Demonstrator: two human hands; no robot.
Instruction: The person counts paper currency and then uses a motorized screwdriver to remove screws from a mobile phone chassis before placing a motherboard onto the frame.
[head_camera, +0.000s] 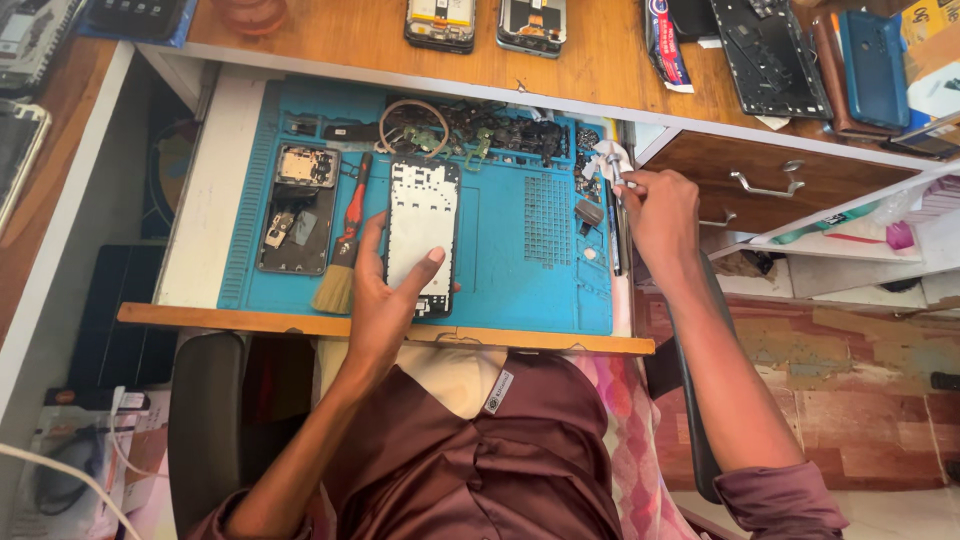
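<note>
Phone frame (421, 232), a black rectangle with a pale inner panel, lies lengthwise near the middle of the blue work mat (520, 285), its near end close to the mat's front border and the wooden front edge of the pull-out tray (250, 321). The left hand (385, 300) grasps it from the near-left corner, thumb pressed on the pale panel and fingers curled along its left side. Just left of the frame lies one brush (343, 255) with an orange handle and tan bristles, almost touching the hand, and left of that one opened phone body (298, 208) showing its inner parts. To the right of the frame the mat is bare up to its right border, the widest free patch on the tray. Along the mat's far edge runs a dense heap of small dark parts and flex cables (480, 135), leaving little room there. The right hand (655, 215) sits at the tray's right edge, well apart from the frame, fingers closed on a small thin tool (612, 190) beside a white crumpled cloth (608, 155); what kind of tool cannot be made out. On the wooden desk (340, 35) beyond the tray stand two more opened phones (485, 22) side by side. Right of the tray one drawer (740, 180) with a metal handle stands open, narrowing the room on that side.
</note>
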